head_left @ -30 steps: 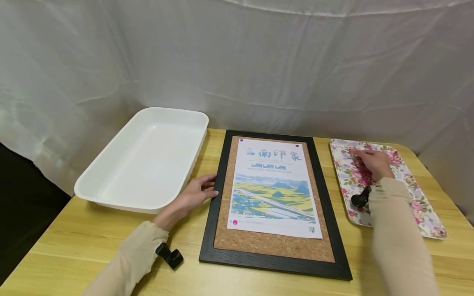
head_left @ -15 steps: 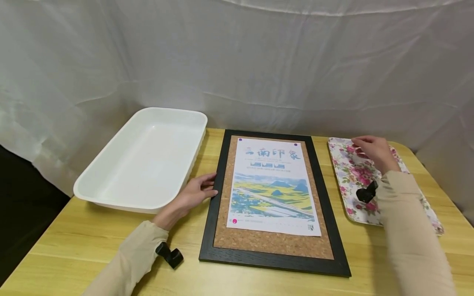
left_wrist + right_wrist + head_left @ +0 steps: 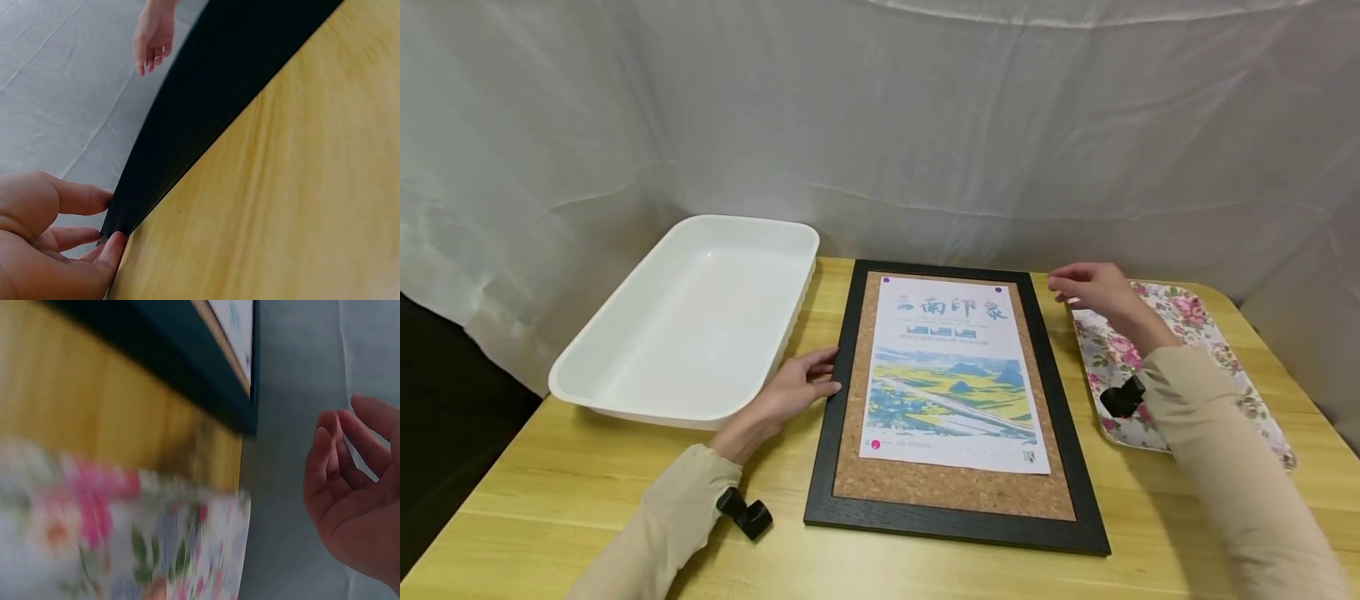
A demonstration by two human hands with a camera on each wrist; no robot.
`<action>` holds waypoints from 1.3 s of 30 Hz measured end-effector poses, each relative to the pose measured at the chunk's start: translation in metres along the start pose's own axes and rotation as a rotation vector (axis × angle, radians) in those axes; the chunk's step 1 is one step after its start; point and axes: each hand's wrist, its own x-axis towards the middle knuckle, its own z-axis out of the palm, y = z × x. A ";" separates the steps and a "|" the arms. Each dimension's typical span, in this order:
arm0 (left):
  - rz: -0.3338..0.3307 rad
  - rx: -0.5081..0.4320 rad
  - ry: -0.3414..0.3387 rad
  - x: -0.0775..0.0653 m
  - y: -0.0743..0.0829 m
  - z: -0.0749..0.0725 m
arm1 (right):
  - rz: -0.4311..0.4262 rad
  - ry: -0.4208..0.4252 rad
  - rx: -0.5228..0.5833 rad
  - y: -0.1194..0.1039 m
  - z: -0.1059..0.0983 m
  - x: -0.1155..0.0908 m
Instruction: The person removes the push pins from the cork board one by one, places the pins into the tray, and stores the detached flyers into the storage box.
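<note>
My left hand (image 3: 793, 387) rests with its fingertips and thumb against the left edge of a black-framed cork board (image 3: 955, 496). In the left wrist view, the fingertips touch the side of the frame (image 3: 181, 112). A landscape poster (image 3: 955, 375) lies on the cork. Two purple pins mark its top corners, one being the right pin (image 3: 998, 290), and a pink pin (image 3: 876, 445) sits at its lower left. My right hand (image 3: 1101, 296) hovers over the far left corner of a floral tray (image 3: 1120, 354), fingers loosely bent. Nothing shows between them in the right wrist view.
A deep white plastic basin (image 3: 692, 325) stands left of the board, its rim close to my left wrist. Behind everything hangs a pale cloth (image 3: 925, 150). The wooden table (image 3: 760, 567) runs along the front.
My right hand has risen from the floral tray and moved left toward the board's far right corner. My left hand has stayed at the frame's edge.
</note>
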 end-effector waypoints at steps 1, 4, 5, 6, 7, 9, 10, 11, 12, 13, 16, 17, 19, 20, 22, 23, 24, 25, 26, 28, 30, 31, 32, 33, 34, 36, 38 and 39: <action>-0.001 0.000 -0.001 0.000 0.000 0.000 | -0.012 -0.017 -0.003 -0.005 0.006 -0.001; -0.003 -0.001 -0.003 0.000 0.001 0.000 | -0.037 -0.066 -0.012 -0.017 0.022 -0.005; -0.004 -0.003 -0.002 0.000 0.001 0.000 | -0.044 -0.082 -0.019 -0.021 0.028 -0.007; -0.005 -0.004 -0.002 0.000 0.001 0.000 | -0.051 -0.099 -0.021 -0.024 0.032 -0.008; -0.005 -0.004 -0.001 0.000 0.001 0.000 | -0.054 -0.115 -0.027 -0.028 0.037 -0.009; -0.005 -0.005 0.000 0.000 0.002 0.000 | -0.060 -0.142 -0.037 -0.034 0.046 -0.011; -0.005 -0.005 0.000 0.001 0.002 0.000 | -0.071 -0.158 -0.040 -0.036 0.050 -0.012; -0.005 -0.005 0.001 0.001 0.002 0.000 | -0.083 -0.172 -0.040 -0.038 0.054 -0.014; -0.004 -0.004 0.000 0.001 0.002 0.000 | -0.096 -0.184 -0.042 -0.040 0.057 -0.016; -0.004 -0.003 0.000 0.001 0.002 0.000 | -0.113 -0.194 -0.040 -0.042 0.061 -0.018; -0.003 -0.003 -0.001 0.001 0.002 0.000 | -0.172 -0.230 -0.032 -0.048 0.072 -0.025; -0.002 -0.004 -0.001 0.001 0.002 0.000 | -0.187 -0.242 -0.027 -0.050 0.076 -0.028; -0.002 -0.005 -0.001 0.001 0.002 0.000 | -0.212 -0.264 -0.023 -0.054 0.083 -0.033; -0.002 -0.006 -0.001 0.001 0.002 -0.001 | -0.222 -0.275 -0.023 -0.056 0.087 -0.036; -0.002 -0.008 -0.001 0.001 0.002 -0.001 | -0.239 -0.300 -0.023 -0.059 0.094 -0.040; -0.003 -0.009 0.000 0.001 0.002 -0.001 | -0.246 -0.312 -0.018 -0.060 0.097 -0.042; -0.005 -0.010 0.001 0.001 0.002 -0.001 | -0.253 -0.323 -0.017 -0.061 0.100 -0.043; -0.007 -0.011 0.001 0.001 0.002 -0.001 | -0.255 -0.335 -0.012 -0.062 0.102 -0.045; -0.007 -0.011 0.001 0.001 0.002 -0.001 | -0.262 -0.348 -0.002 -0.062 0.105 -0.046; -0.007 -0.012 -0.001 0.001 0.001 -0.001 | -0.272 -0.370 0.011 -0.061 0.109 -0.048; -0.006 -0.016 -0.004 0.001 0.001 -0.001 | -0.281 -0.387 0.021 -0.062 0.113 -0.051; -0.005 -0.016 -0.006 0.001 0.001 -0.001 | -0.286 -0.396 0.029 -0.062 0.116 -0.052; -0.004 -0.018 -0.008 0.001 0.001 0.000 | -0.289 -0.404 0.032 -0.063 0.118 -0.054; -0.004 -0.020 -0.009 0.001 0.001 0.000 | -0.289 -0.411 0.035 -0.064 0.120 -0.055; -0.004 -0.022 -0.009 0.001 0.001 0.000 | -0.289 -0.418 0.038 -0.065 0.123 -0.056; -0.006 -0.024 -0.008 0.001 0.001 0.000 | -0.284 -0.435 0.045 -0.068 0.128 -0.059; -0.007 -0.025 -0.007 0.001 0.001 -0.001 | -0.283 -0.449 0.039 -0.071 0.134 -0.062; -0.008 -0.024 -0.007 0.001 0.001 -0.001 | -0.281 -0.457 0.039 -0.072 0.137 -0.063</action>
